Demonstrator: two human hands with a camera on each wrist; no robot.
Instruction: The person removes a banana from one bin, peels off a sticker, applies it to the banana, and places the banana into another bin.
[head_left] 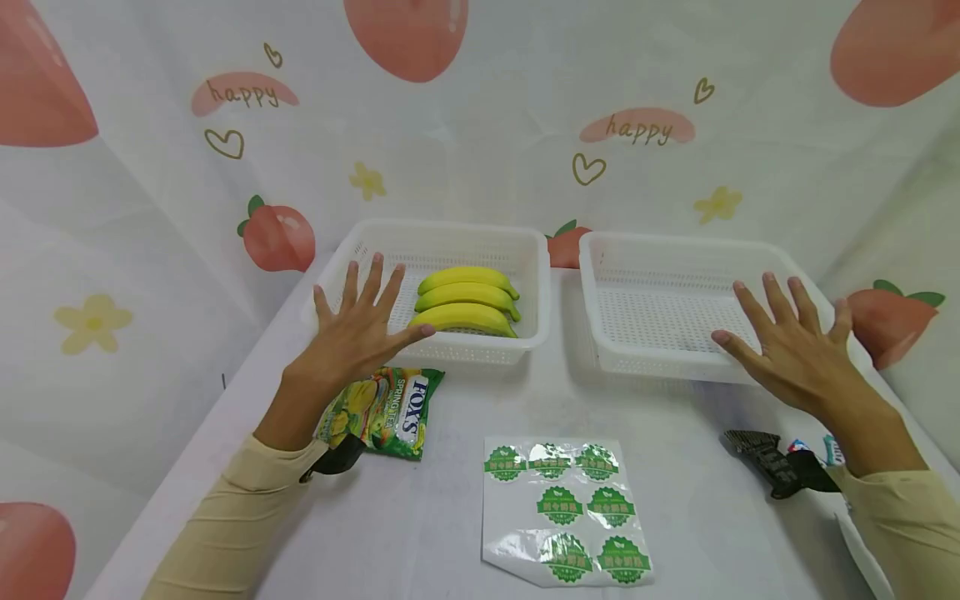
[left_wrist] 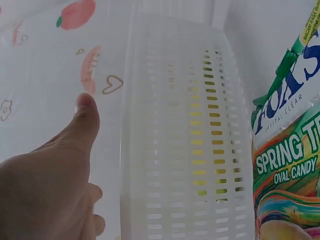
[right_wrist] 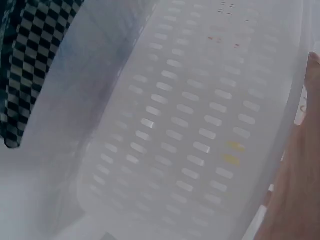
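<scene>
My left hand point(head_left: 356, 333) is held with its fingers spread over the near left corner of the left white basket point(head_left: 537, 292). Three yellow bananas point(head_left: 467, 293) lie side by side in that basket. A green FOX'S candy bag point(head_left: 390, 412) lies in front of it, partly hidden by the left wrist. My right hand point(head_left: 806, 358), fingers also spread, hovers over the near right corner of the right white basket point(head_left: 637, 317), which shows only its bare perforated bottom. Neither hand holds anything. In the left wrist view the thumb point(left_wrist: 85, 125) points up beside the basket's wall.
A sheet of round green stickers point(head_left: 566, 512) lies at the front middle of the white table point(head_left: 420, 525). Small wrapped packets point(head_left: 798, 447) and a black checkered strap point(head_left: 772, 458) show near the right wrist. A printed cloth point(head_left: 465, 142) hangs behind the baskets.
</scene>
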